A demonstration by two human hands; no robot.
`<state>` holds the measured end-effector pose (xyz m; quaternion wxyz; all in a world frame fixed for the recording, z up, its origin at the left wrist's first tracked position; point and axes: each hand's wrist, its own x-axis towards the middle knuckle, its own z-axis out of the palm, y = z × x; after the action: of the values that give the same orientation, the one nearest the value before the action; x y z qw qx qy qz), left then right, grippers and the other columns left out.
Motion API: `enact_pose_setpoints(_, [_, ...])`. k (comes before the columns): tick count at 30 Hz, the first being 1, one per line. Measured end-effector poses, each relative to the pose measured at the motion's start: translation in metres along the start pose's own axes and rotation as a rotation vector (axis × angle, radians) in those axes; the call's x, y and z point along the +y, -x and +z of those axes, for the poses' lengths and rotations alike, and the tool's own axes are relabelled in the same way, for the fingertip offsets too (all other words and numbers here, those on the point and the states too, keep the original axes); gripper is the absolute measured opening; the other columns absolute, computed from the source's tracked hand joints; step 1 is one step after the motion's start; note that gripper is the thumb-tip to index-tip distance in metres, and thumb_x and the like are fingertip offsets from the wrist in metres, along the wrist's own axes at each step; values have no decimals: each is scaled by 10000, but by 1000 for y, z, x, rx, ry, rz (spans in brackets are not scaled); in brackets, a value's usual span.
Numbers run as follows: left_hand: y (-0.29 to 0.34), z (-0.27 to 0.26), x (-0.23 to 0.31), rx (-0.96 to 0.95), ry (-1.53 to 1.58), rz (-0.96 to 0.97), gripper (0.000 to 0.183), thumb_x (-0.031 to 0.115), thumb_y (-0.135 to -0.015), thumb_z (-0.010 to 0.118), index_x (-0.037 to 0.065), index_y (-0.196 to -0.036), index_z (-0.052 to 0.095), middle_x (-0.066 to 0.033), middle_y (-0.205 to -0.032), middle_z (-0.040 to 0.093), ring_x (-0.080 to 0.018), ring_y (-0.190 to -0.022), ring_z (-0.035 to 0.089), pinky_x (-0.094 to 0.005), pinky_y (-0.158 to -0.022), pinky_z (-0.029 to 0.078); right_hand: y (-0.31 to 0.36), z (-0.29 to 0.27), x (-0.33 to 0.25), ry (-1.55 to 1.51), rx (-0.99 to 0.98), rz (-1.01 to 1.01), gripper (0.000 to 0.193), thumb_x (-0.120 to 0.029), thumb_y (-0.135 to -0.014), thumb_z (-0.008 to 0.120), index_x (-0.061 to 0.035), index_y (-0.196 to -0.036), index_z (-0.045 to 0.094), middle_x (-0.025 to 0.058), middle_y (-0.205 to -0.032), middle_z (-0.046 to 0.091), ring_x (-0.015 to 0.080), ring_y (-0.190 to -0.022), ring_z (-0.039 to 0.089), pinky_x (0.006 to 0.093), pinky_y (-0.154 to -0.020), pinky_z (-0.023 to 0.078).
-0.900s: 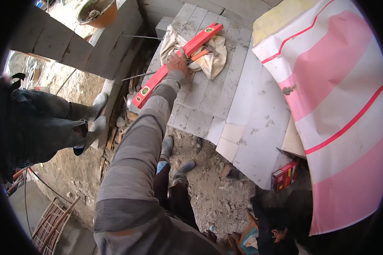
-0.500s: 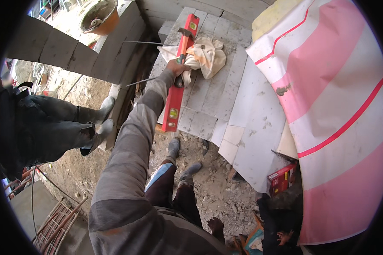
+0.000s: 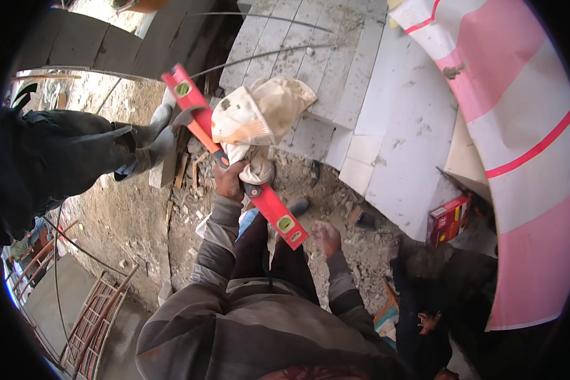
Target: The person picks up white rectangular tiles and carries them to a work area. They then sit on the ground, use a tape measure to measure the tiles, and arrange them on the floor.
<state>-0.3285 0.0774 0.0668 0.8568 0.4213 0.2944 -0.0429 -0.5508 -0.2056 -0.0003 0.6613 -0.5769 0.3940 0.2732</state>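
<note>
My left hand (image 3: 229, 181) is wrapped round a bundle in front of my body. In it is a long red spirit level (image 3: 273, 209) with yellow-green vials, slanting from upper left to lower right. Along its upper half lies a claw hammer (image 3: 204, 137) with an orange and black handle. A dirty cream cloth (image 3: 259, 117) with an orange patch bunches over the same grip, partly hiding the level. To the right of the level's lower end is my right hand (image 3: 327, 239), apart from it and holding nothing, its fingers loosely spread.
White-grey blocks (image 3: 285, 54) form a platform ahead, crossed by thin metal rods (image 3: 259, 58). A pink-and-white sheet (image 3: 506, 107) hangs at right above a red box (image 3: 448, 220). Another person's boots (image 3: 149, 140) stand at left. Rubble (image 3: 361, 278) covers the ground; a person sits at lower right.
My left hand has lifted the level, hammer and cloth off the block platform and drawn them back toward my body. The level has tilted the other way. My right hand has risen beside it.
</note>
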Motion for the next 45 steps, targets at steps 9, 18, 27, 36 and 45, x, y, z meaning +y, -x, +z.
enact_pose_setpoints(9, [-67,-51,-121,649,-29,-36,391,-20,-633,735,-31,-975,546,-112,-854,612,-232,-698,630,-357,-609,538,12,-63,97,8,94,175,414,-348,-931,563,17,-1128,553,142,-968,636,232,-815,655,329,-695,543])
enact_pose_setpoints(18, [-189,47,-187,1096,-788,-277,640,296,-591,812,-5,-1089,547,-219,-1014,628,-408,-890,628,-440,-832,510,92,-125,159,-241,362,451,312,-205,-872,586,20,-1087,564,124,-826,618,225,-667,618,314,-580,523])
enact_pose_setpoints(27, [-203,13,-218,719,-912,-93,661,266,-687,725,-29,-1223,474,-269,-1010,612,-440,-943,594,-457,-841,488,80,-84,148,-214,267,362,383,-279,-924,542,33,-1147,543,172,-919,644,272,-726,662,313,-573,529])
enact_pose_setpoints(36, [-224,33,-222,919,-953,-132,813,361,-757,739,20,-1384,350,-270,-1104,539,-436,-958,587,-457,-778,495,49,-81,121,-177,241,242,362,-289,-940,546,5,-1152,543,150,-937,650,258,-779,668,343,-675,561])
enact_pose_setpoints(45, [-214,-28,-197,437,-103,-176,450,44,-790,695,19,-1145,419,-117,-913,637,-242,-714,668,-460,-536,581,36,-78,113,-136,185,296,369,-306,-928,563,-4,-1140,548,130,-941,638,254,-801,657,352,-692,548])
